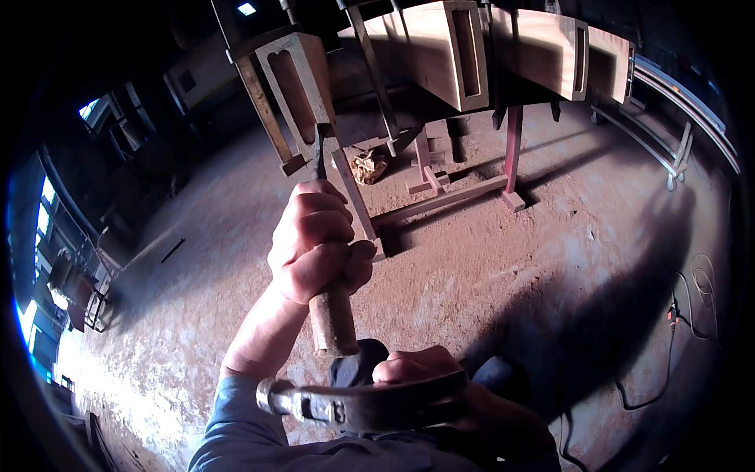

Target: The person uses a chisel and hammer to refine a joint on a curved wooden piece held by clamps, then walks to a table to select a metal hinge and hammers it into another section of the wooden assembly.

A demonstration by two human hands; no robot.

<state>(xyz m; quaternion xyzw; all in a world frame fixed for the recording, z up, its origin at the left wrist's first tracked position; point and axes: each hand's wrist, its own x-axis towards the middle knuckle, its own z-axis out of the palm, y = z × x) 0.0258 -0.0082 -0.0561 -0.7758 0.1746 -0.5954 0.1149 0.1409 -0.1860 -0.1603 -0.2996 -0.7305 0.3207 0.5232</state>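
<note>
My left hand (314,240) is wrapped round the wooden handle of a chisel (332,322), whose butt points down toward me. Its narrow dark blade runs up to the lower end of a long slot cut in the end face of a wooden beam (318,102), touching or very close to it. Low in the view my right hand (417,364) is closed on a metal hammer (362,405), held near my body. The rounded striking end of the hammer points left, below the chisel's butt; its handle is hidden.
More slotted wooden beams (456,47) lie to the right, with bar clamps (368,71) between them. A reddish trestle (513,149) stands underneath. Wood dust covers the floor (440,283). A cable (675,338) lies at right, and a wheeled metal rack (676,157) stands beyond.
</note>
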